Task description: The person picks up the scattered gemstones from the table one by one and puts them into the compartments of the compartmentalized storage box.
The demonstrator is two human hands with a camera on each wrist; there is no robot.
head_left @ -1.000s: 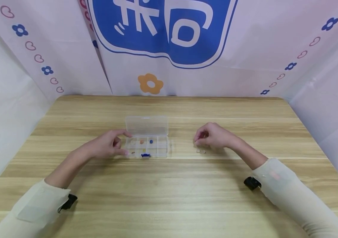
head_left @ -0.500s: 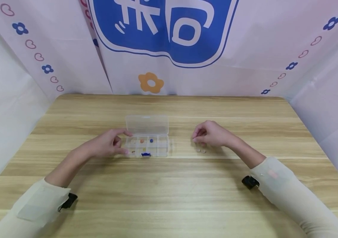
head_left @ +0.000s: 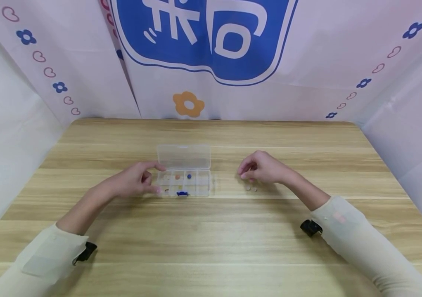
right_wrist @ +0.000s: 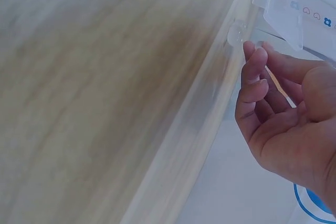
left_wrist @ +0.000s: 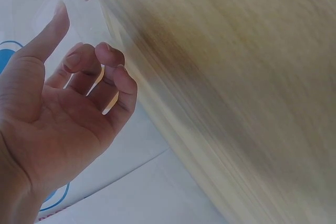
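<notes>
A clear plastic compartment box [head_left: 202, 189] stands on the table with its lid [head_left: 183, 157] raised. My left hand [head_left: 133, 180] holds the box's left end, index finger at the back and thumb at the front. In the compartments lie an orange piece [head_left: 177, 176], a round blue piece [head_left: 189, 176] and other tiny pieces. A dark blue item [head_left: 182, 193] sits at the front edge. Right of the box, my right hand [head_left: 264, 167] pinches a tiny pale piece [right_wrist: 259, 44], mostly hidden by the fingertips. Two small pale discs [head_left: 254, 189] lie on the table below that hand.
The wooden table [head_left: 211, 239] reaches back to a white printed cloth [head_left: 151, 95], with more white cloth at both sides. Black wrist cameras sit under the left sleeve [head_left: 43, 255] and the right sleeve [head_left: 348, 222].
My right hand has shifted slightly left, away from the two pale discs and toward the box. The left hand and the box stay in place.
</notes>
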